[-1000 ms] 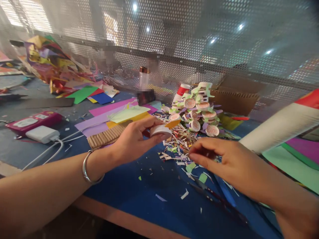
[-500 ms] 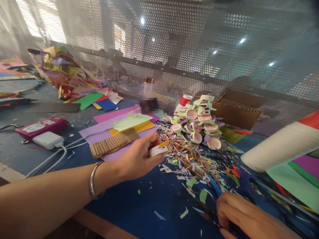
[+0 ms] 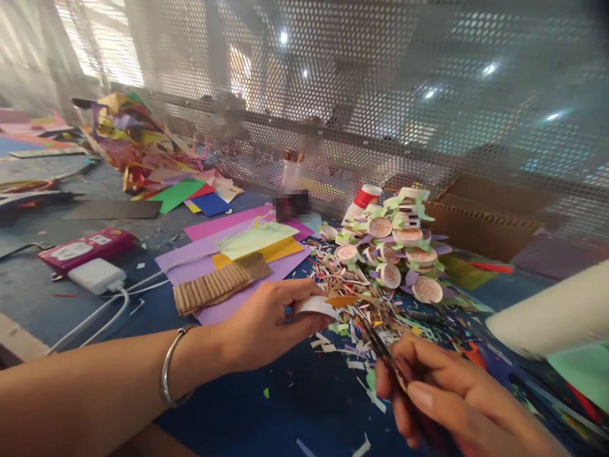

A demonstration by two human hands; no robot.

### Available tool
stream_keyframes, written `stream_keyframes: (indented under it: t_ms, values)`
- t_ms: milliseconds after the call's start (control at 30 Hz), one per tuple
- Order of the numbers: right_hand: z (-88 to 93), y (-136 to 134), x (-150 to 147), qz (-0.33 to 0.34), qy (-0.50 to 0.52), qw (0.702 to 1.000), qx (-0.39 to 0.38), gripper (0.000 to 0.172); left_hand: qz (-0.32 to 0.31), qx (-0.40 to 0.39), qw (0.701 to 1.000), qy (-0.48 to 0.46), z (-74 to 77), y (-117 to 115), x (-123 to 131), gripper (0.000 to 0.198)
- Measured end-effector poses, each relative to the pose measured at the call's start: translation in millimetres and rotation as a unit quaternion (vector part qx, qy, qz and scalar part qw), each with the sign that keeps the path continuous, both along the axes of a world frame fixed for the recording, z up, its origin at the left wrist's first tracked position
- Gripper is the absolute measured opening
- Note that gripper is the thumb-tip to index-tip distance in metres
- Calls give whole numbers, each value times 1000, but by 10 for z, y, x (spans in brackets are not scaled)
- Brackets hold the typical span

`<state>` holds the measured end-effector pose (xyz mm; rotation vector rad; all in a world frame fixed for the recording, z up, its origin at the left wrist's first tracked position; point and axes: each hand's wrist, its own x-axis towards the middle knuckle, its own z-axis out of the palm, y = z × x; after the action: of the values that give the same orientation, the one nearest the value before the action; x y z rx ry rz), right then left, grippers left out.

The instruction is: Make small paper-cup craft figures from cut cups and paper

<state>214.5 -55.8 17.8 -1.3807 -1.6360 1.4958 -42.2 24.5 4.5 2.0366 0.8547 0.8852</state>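
Observation:
My left hand (image 3: 280,327), with a silver bangle at the wrist, pinches a short white paper-cup ring (image 3: 316,308). An orange paper piece (image 3: 343,301) sticks out from its right side. My right hand (image 3: 457,393) is closed around dark, slim scissors (image 3: 380,343), blurred, with the tips pointing up and left toward the orange piece. A small gap separates the tips from it. Behind my hands, a heap of paper scraps (image 3: 352,285) spreads over the blue table. Beyond it stand stacked white cup pieces (image 3: 390,275) with green and purple paper bits attached.
Corrugated cardboard (image 3: 221,282) rests on purple paper sheets (image 3: 166,260) at left. A magenta box (image 3: 88,251) and a white charger (image 3: 96,275) with cables lie farther left. A white cylinder (image 3: 547,311) is at right, a cardboard box (image 3: 485,222) behind it, before a perforated metal screen (image 3: 356,82).
My right hand has risen from the tabletop and moved up and left with the scissors, close to my left hand. The cup ring has turned and shifted slightly right and down.

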Motion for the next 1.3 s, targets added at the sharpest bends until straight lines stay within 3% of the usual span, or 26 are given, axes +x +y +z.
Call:
stream_keyframes:
  t_ms: [167, 300, 467, 933, 1133, 1300]
  values:
    - [-36, 75, -104, -55, 21, 998, -11, 29, -11, 23, 1000, 12, -11, 35, 3, 13]
    - [-86, 66, -104, -59, -12, 998, -5, 39, -8, 26, 999, 21, -7, 36, 6, 12]
    - [-61, 30, -185, -140, -13, 990, 29, 43, -37, 14, 999, 19, 9, 28, 7, 15]
    - [32, -10, -254, -139, -48, 988, 39, 45, -47, 6, 999, 24, 15, 11, -3, 12]
    - [51, -33, -252, -162, -60, 982, 71, 44, -19, -19, 999, 28, 49, 7, 3, 16]
    - [77, -31, -253, -143, -56, 987, 55, 43, -42, -50, 998, 16, 35, 6, 26, 13]
